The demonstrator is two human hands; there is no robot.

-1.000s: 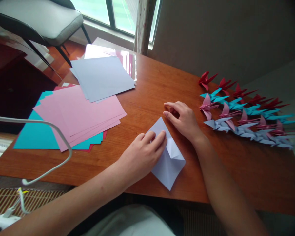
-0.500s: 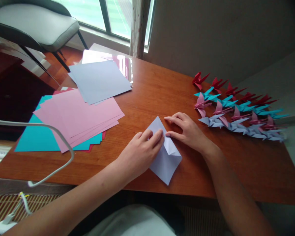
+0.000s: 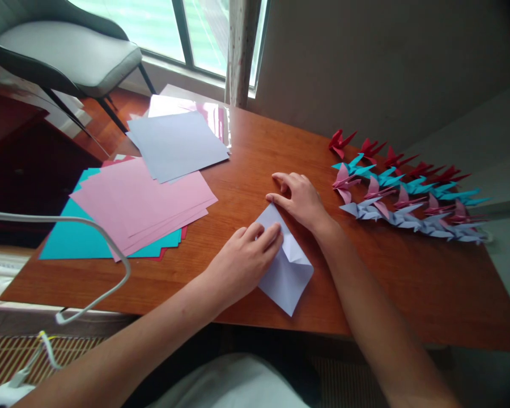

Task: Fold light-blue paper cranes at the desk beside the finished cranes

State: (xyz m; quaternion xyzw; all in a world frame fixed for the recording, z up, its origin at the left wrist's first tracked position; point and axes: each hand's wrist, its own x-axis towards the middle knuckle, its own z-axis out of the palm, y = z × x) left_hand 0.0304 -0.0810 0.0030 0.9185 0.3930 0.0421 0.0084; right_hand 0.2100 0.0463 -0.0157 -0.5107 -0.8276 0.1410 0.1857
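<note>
A partly folded lavender paper square [image 3: 287, 272] lies on the wooden desk [image 3: 246, 170] near its front edge. My left hand [image 3: 242, 260] lies flat on its left side, fingers stretched out and pressing the paper down. My right hand [image 3: 300, 198] rests at the paper's far corner, fingers curled, index fingertip pressing along the top fold. Neither hand lifts the paper off the desk.
Loose sheets lie at the left: pink [image 3: 144, 201] over teal [image 3: 68, 241], lavender [image 3: 176, 144] behind. Rows of folded paper cranes [image 3: 403, 192] in red, teal, pink and lavender line the right. A white cable [image 3: 89, 226] loops at front left. A chair [image 3: 68, 48] stands by the window.
My right hand moved from the paper's right fold up to its far corner. My left hand stayed pressed on the paper. The view shifted slightly.
</note>
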